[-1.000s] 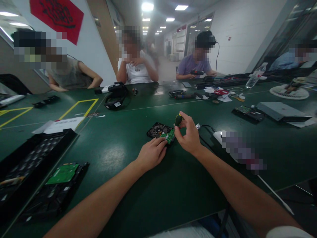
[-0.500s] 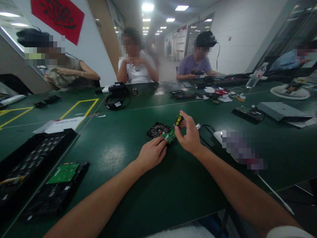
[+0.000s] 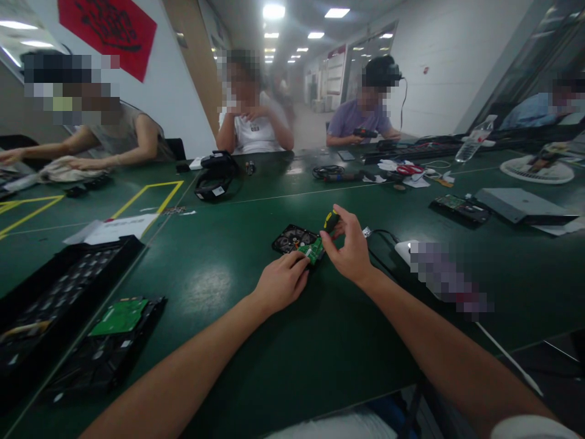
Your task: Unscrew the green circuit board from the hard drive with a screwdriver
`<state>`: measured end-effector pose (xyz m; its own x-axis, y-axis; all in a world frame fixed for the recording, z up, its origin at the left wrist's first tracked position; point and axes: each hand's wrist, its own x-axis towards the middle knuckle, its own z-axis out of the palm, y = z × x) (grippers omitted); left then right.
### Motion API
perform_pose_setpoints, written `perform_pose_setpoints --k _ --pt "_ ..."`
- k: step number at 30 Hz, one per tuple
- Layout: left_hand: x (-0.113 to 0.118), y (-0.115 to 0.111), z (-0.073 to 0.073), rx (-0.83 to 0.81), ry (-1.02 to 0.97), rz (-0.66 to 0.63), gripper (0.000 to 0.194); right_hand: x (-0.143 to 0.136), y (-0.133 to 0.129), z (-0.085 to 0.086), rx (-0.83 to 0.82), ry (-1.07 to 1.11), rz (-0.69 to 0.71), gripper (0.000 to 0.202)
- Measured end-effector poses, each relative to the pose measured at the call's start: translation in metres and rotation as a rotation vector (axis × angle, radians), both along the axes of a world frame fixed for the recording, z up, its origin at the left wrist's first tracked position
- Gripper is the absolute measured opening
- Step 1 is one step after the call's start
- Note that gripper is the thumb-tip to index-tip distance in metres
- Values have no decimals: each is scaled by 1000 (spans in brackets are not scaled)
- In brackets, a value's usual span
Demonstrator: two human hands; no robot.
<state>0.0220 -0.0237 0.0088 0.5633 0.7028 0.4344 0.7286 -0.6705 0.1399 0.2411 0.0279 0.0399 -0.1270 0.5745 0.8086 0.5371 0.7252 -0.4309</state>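
A hard drive (image 3: 289,239) lies on the green table in front of me, its green circuit board (image 3: 313,250) facing up on the near right side. My left hand (image 3: 284,279) grips the near edge of the drive, fingertips on the board and thumb tucked below. In my right hand (image 3: 348,245) is a screwdriver (image 3: 331,221) with a yellow and black handle, pinched between thumb and fingers. It stands nearly upright and leans a little, over the right side of the board. Its tip is hidden by my fingers.
At left lie another hard drive (image 3: 109,341) and a long black tray (image 3: 59,299). To the right are a white power strip (image 3: 406,251) with a cable, a further drive (image 3: 461,210) and a grey metal box (image 3: 525,204). Several people sit across the table.
The screwdriver's handle has turned in my right hand, showing a different side; both hands stay in place. A person at far left has lowered their arms and a cloth to the table.
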Motion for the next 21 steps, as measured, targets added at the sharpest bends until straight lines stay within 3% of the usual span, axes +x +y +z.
perform_pose_setpoints --k 21 --pt "1 -1 2 -44 20 6 42 0 2 -5 -49 5 53 71"
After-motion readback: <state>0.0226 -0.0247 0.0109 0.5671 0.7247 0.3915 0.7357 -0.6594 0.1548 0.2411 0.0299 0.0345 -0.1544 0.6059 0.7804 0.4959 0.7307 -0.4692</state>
